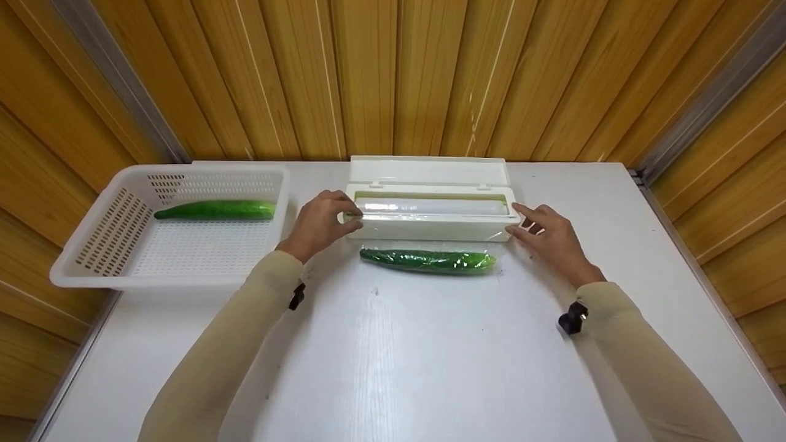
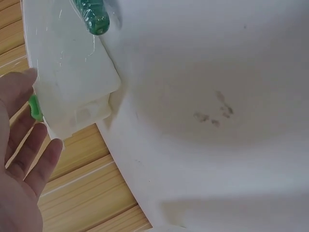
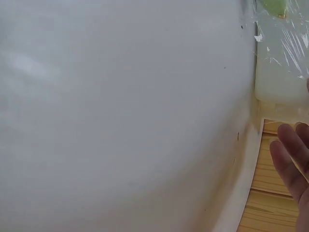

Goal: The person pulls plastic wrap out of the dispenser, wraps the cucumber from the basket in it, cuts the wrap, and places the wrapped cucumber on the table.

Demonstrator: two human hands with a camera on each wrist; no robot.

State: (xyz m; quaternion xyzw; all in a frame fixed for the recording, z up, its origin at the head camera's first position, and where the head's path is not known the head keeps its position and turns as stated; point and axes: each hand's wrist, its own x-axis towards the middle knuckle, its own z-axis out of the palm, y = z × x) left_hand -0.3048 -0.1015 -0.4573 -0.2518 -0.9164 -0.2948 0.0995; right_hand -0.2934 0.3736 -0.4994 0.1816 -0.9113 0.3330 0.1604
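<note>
A white cling film dispenser box stands at the back of the table, lid raised, with the film roll inside. In front of it lies a cucumber wrapped in clear film. My left hand is at the box's left front corner, thumb and index finger about a small green slider; its other fingers are loosely extended. My right hand touches the right end with thumb and index fingertips held apart, the other fingers fairly straight. Clear film hangs over the box front.
A white perforated basket stands at the left, with a cucumber inside. The white table meets a wood-patterned wall behind the box. The raised lid stands at the box's back edge.
</note>
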